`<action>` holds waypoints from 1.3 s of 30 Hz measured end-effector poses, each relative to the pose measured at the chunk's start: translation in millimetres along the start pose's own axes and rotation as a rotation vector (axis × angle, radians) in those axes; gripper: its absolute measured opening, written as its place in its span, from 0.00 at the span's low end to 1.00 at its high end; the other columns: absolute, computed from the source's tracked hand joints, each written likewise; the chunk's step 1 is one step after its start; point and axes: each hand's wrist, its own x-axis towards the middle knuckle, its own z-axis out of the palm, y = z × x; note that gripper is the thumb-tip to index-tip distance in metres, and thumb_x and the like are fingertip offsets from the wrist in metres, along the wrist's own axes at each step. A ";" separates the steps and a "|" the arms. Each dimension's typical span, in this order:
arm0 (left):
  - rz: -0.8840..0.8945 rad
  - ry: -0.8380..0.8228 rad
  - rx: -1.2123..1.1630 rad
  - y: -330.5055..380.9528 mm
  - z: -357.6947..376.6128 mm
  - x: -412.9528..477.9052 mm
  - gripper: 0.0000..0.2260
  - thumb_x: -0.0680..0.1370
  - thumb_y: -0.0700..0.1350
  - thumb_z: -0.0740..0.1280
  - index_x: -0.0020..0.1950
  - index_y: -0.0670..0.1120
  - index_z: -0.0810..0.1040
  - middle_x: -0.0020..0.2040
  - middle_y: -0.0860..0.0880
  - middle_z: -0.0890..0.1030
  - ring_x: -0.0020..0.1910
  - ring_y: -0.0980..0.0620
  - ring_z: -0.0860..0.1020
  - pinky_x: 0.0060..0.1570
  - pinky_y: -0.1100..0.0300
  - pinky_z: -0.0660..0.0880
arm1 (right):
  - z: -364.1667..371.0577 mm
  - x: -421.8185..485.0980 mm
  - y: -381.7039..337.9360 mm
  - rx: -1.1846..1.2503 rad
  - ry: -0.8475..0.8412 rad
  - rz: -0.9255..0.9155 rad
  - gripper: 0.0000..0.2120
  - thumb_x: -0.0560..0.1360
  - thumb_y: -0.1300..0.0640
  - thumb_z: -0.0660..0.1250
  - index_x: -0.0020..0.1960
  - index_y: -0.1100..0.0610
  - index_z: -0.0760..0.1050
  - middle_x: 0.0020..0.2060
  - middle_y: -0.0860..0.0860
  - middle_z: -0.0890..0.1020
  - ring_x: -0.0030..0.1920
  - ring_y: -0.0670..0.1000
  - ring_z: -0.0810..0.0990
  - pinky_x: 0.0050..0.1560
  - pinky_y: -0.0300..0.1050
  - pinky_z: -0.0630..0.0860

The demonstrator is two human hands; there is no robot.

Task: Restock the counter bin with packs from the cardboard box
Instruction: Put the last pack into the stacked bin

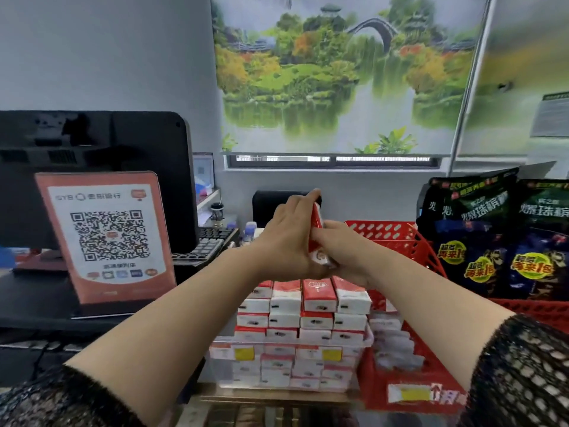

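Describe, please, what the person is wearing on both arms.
Black open-mesh knit sleeves with fuzzy edges: the left sleeve and the right sleeve both end near the elbows. Below them the forearms are bare, with no watch, bracelet or glove visible.

The counter (277, 396) bears a clear bin (220, 369) of packs (317, 295), a red basket (378, 380) just beside it

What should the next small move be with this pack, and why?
Probably lower the pack straight down and lay it flat on the stacked packs. The left hand and right hand grip it on end just above them, and they already rise above the bin rim, so careless placing could topple them.
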 end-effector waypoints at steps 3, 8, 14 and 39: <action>-0.071 -0.037 0.012 -9.2 1.1 9.1 0.53 0.65 0.53 0.77 0.78 0.47 0.45 0.72 0.48 0.58 0.72 0.46 0.57 0.72 0.51 0.59 | -17.2 8.8 -2.1 0.011 -0.039 -0.020 0.12 0.76 0.51 0.63 0.56 0.56 0.74 0.51 0.54 0.80 0.50 0.53 0.79 0.51 0.52 0.76; -0.180 -0.264 0.125 -23.1 1.4 22.3 0.53 0.65 0.54 0.77 0.78 0.51 0.44 0.74 0.50 0.58 0.72 0.47 0.58 0.72 0.46 0.59 | -48.7 25.1 1.9 -0.002 0.146 -0.018 0.25 0.77 0.41 0.61 0.69 0.51 0.63 0.64 0.53 0.71 0.62 0.55 0.72 0.63 0.55 0.71; -0.352 -0.499 -0.012 -31.5 13.8 37.9 0.50 0.67 0.47 0.78 0.78 0.52 0.48 0.70 0.50 0.67 0.65 0.50 0.69 0.65 0.53 0.68 | -69.8 35.1 13.7 -0.115 0.125 -0.030 0.30 0.77 0.41 0.61 0.73 0.52 0.59 0.65 0.52 0.72 0.62 0.54 0.72 0.64 0.57 0.71; -0.431 -0.739 0.080 -38.9 32.8 43.5 0.50 0.68 0.46 0.77 0.78 0.56 0.46 0.77 0.49 0.58 0.74 0.45 0.59 0.72 0.45 0.58 | -63.5 42.9 34.4 -0.227 0.005 -0.006 0.25 0.79 0.44 0.60 0.72 0.51 0.60 0.63 0.53 0.73 0.63 0.55 0.71 0.65 0.56 0.71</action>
